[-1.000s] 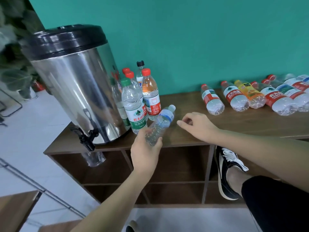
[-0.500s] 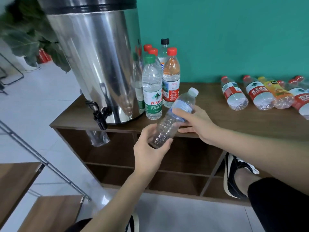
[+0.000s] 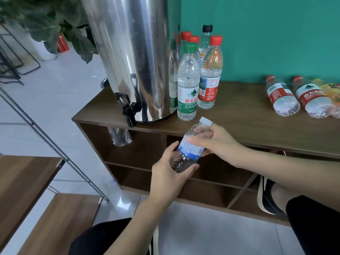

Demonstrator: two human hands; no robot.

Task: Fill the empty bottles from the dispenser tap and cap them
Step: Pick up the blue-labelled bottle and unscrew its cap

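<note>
Below the shelf's front edge, you are holding the empty bottle tilted, white cap pointing up-right, base down-left. Your left hand is curling around its base; your right hand is wrapping its upper part. Beyond, the dispenser tap is overhanging the wooden shelf, with upright capped bottles beside it and 2 red-labelled bottles lying farther right.

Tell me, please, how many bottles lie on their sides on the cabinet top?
3: the first red-labelled bottle, the second red-labelled bottle right of it, and the yellow-labelled bottle cut by the frame edge. More may lie beyond it.
</note>
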